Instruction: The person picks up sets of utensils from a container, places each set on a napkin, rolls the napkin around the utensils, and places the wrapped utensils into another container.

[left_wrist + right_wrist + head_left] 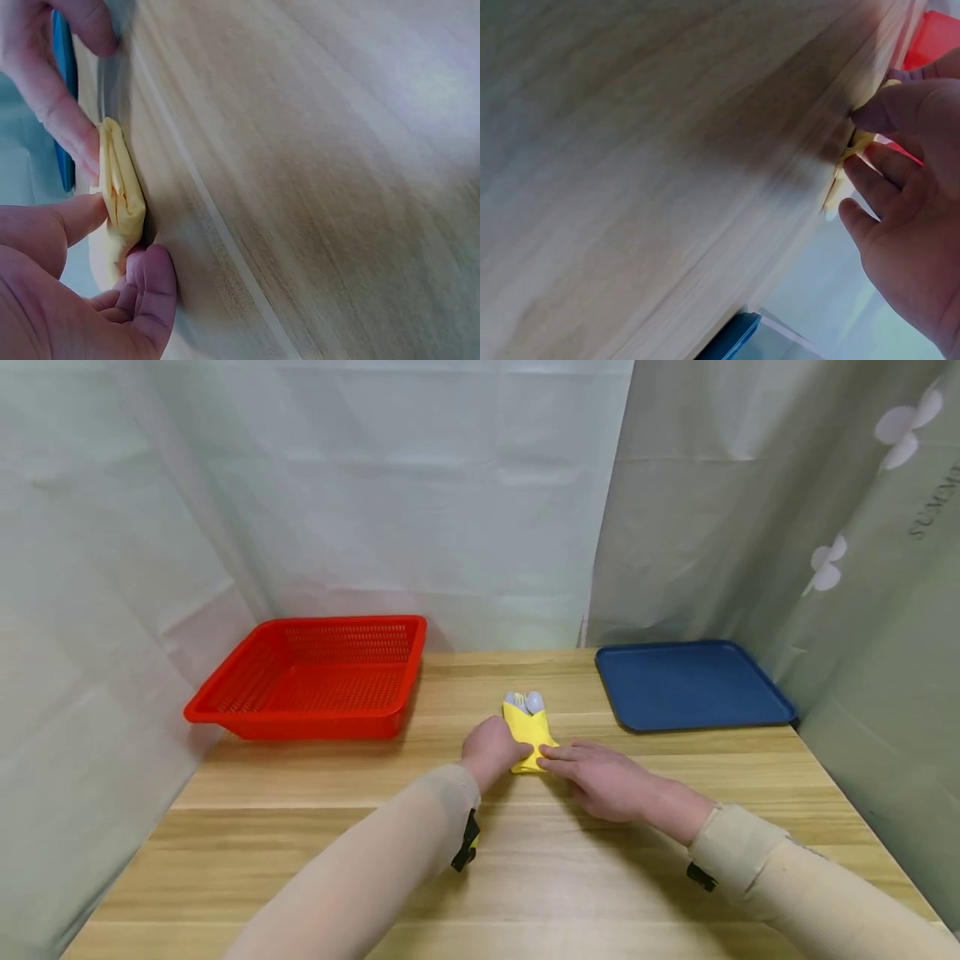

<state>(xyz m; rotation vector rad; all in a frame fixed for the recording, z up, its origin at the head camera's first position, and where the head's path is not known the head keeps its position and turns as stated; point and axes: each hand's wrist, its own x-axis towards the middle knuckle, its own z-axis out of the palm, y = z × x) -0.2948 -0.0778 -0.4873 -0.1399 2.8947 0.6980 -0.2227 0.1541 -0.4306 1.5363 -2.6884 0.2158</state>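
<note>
A yellow napkin lies folded on the wooden table as a pouch round white cutlery. The head of a spoon and the tines of a fork stick out of its far end. My left hand pinches the napkin's near left part, thumb on top and fingers curled at its side; the left wrist view shows the folded layers of the yellow napkin end on. From the right, my right hand touches the napkin's edge with loosely extended fingertips. Its fingers partly hide the napkin in the right wrist view.
A red perforated plastic basket stands at the back left of the table. At the back right lies a blue tray. Pale curtains hang behind and on both sides.
</note>
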